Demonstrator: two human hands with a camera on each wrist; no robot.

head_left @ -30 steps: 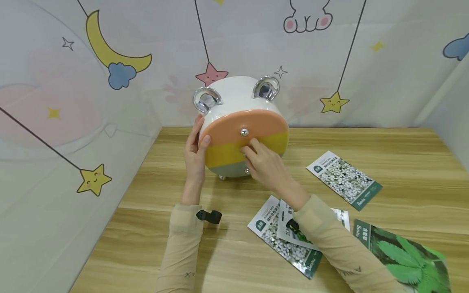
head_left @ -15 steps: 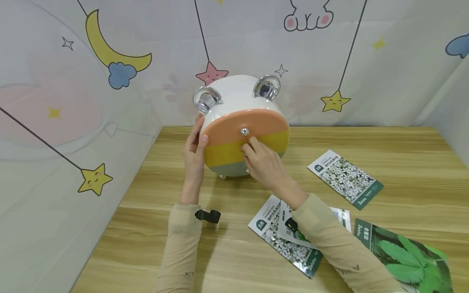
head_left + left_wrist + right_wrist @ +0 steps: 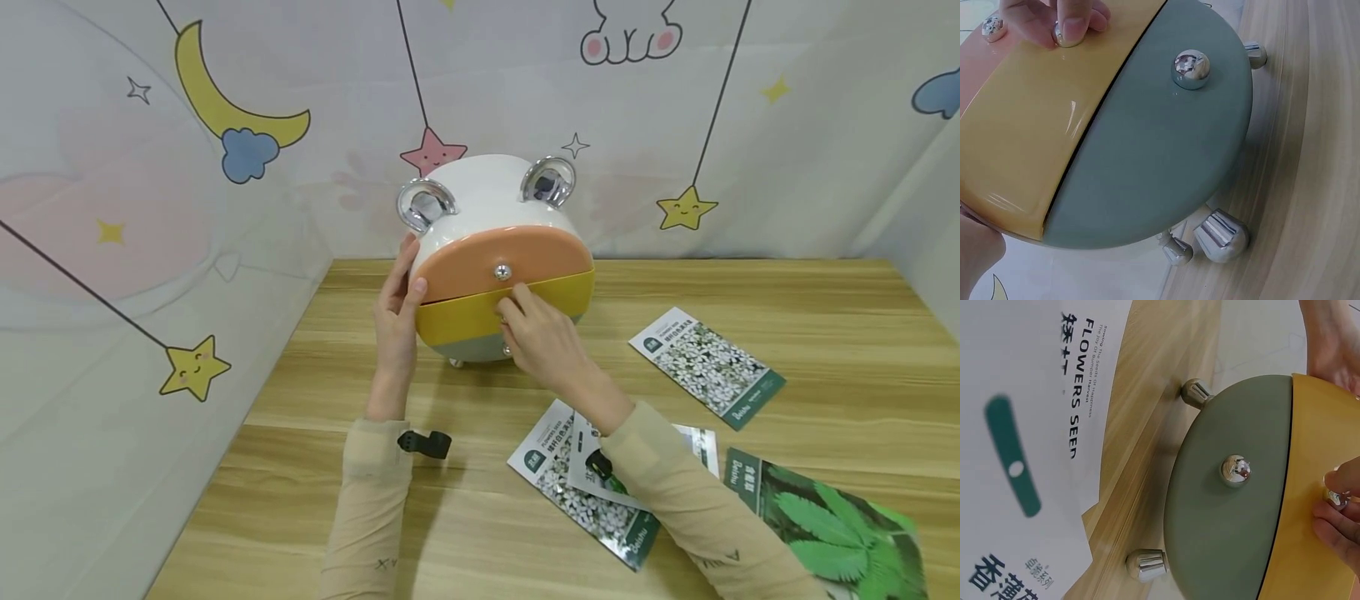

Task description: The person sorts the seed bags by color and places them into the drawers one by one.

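Observation:
A small rounded white drawer box [image 3: 480,192] with two silver ears stands on the wooden table. Its front has an orange drawer [image 3: 465,262], a yellow drawer [image 3: 453,321] and a grey-green drawer [image 3: 1147,156], each with a round silver knob. My right hand [image 3: 543,337] pinches the knob of the yellow drawer [image 3: 1337,497] between thumb and fingers. The yellow drawer stands slightly out, with a dark gap along its upper edge. My left hand [image 3: 397,304] holds the box's left side, thumb at the front edge and fingers along the side.
Flower seed packets lie to the right: one with white flowers [image 3: 705,367], another [image 3: 577,500] partly under a white packet [image 3: 600,467] below my right forearm, and a green-leaf packet [image 3: 840,525] at front right. A printed cloth [image 3: 495,83] hangs behind the table.
The yellow drawer has come out a little toward me, opening a gap under the orange drawer. My right hand keeps its pinch on the knob; my left hand stays on the box's side.

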